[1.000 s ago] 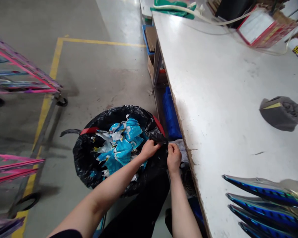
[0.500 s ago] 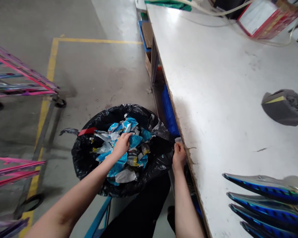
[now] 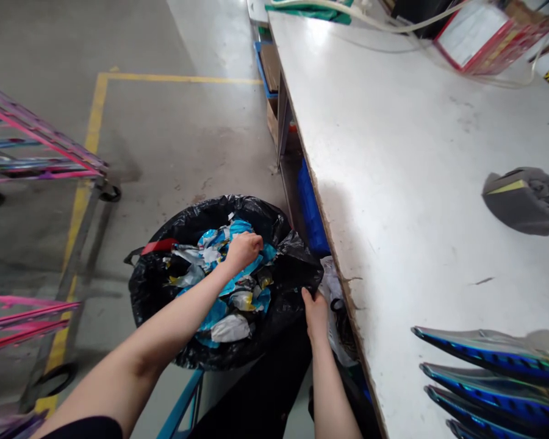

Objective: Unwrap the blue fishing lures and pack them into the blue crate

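Observation:
A bin lined with a black plastic bag (image 3: 160, 299) stands on the floor left of the table, filled with blue, white and silver foil scraps (image 3: 224, 292). My left hand (image 3: 243, 249) is closed in a fist and presses down on the scraps near the bin's far side. My right hand (image 3: 315, 312) grips the black bag's rim at the side nearest the table, fingers curled onto the plastic.
A long white table (image 3: 393, 152) runs along the right, with a grey cloth bundle (image 3: 524, 200) and a stack of blue foil pouches (image 3: 489, 378) at its near edge. Pink-framed trolleys (image 3: 36, 152) stand at the left. A yellow line marks the concrete floor.
My left hand went from the bag's rim into the bin and now presses farther back on the scraps. My right hand slid down from the table edge onto the bag's rim.

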A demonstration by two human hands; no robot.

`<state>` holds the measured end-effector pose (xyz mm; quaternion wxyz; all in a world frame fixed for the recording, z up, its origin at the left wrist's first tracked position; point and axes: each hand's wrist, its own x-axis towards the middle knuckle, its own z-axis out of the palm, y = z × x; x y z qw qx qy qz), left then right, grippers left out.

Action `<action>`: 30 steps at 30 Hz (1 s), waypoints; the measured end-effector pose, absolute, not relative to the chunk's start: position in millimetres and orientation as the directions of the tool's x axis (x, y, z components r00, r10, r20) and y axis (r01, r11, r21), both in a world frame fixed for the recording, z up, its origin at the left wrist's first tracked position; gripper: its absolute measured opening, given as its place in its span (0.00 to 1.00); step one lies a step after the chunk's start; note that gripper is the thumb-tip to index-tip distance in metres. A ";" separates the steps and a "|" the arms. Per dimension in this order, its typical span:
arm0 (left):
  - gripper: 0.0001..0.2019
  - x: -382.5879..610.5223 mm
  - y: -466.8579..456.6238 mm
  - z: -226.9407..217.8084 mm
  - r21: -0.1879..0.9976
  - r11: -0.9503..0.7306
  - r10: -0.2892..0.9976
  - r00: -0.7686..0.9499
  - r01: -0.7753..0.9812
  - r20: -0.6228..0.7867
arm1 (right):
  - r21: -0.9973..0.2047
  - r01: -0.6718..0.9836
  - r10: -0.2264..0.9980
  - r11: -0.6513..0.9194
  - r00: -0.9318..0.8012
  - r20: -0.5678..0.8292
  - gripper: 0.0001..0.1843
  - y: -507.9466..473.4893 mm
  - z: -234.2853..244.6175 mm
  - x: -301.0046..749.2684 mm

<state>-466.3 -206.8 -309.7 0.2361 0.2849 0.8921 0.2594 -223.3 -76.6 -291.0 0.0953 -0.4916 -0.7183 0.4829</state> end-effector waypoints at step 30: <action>0.26 -486.3 -103.3 -309.9 0.535 0.775 0.315 -0.527 -0.337 -0.789 | -0.774 0.381 0.527 0.506 -0.847 -0.073 0.21 -121.5 -210.3 -226.1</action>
